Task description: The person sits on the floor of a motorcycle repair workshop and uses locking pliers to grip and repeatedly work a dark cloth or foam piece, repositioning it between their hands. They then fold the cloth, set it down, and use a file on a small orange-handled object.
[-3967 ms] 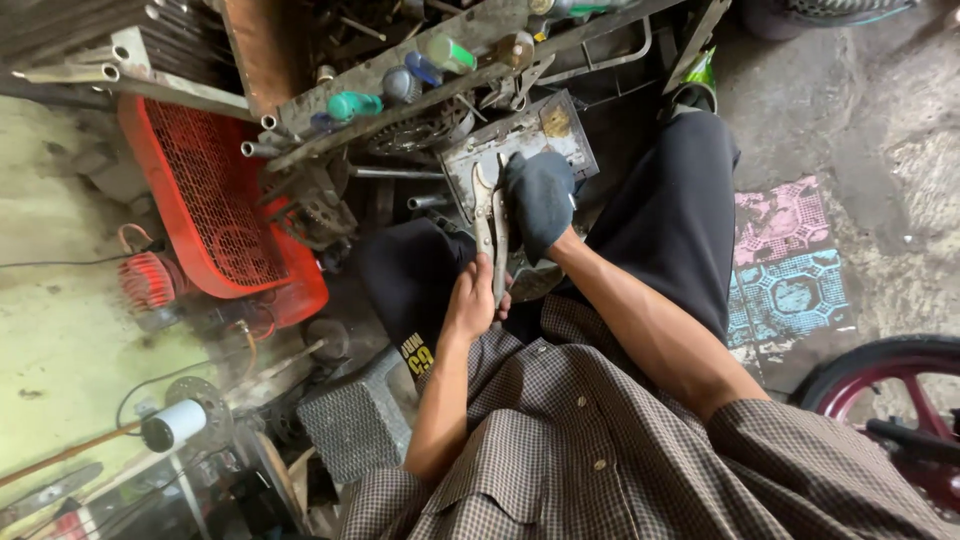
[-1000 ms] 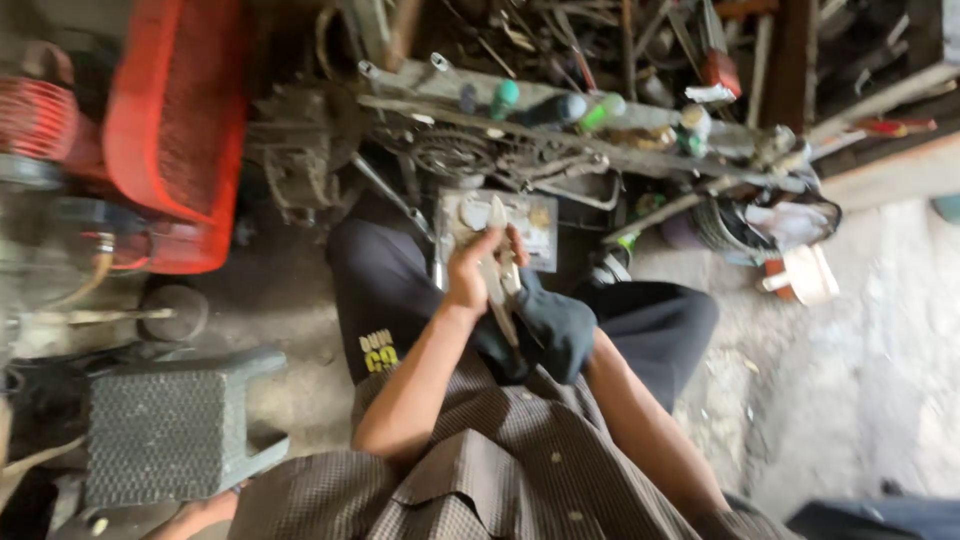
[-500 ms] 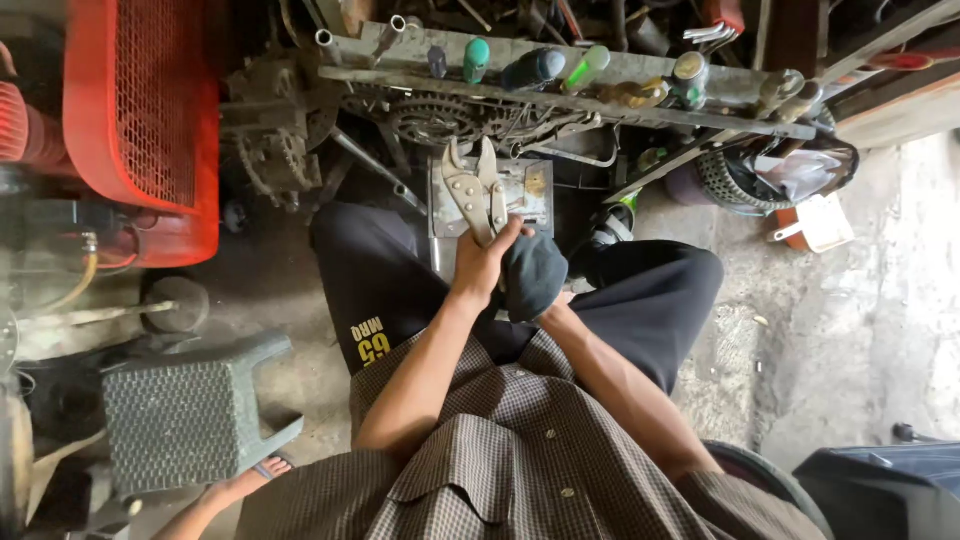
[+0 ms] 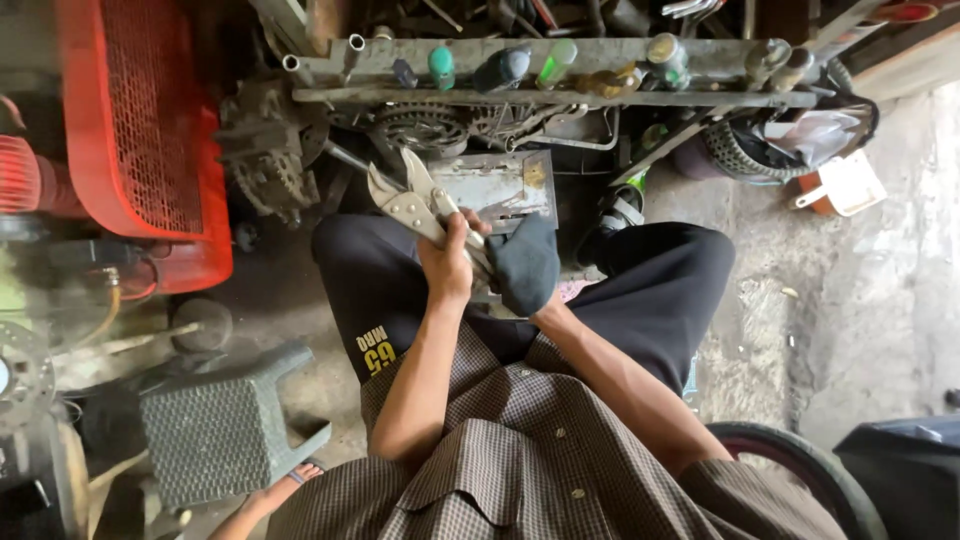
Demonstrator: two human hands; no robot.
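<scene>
Now the silver locking pliers (image 4: 415, 203) sit higher in your left hand (image 4: 447, 262) than half a second ago: your fingers are closed round the handles, and the jaws stand parted, pointing up and to the left, just short of the greasy chain sprocket (image 4: 420, 125). A second ago they lay lower, over the grey metal box (image 4: 497, 186) between your knees. Your right hand (image 4: 524, 265), wrapped in a dark blue rag, is closed against the handle ends beside the left, so the rubbing seems paused while you look the tool over. Behind, the grey metal rack (image 4: 560, 95) holds green and dark screwdriver handles; the red plastic crate (image 4: 140, 120) at left shows no contents I can make out.
</scene>
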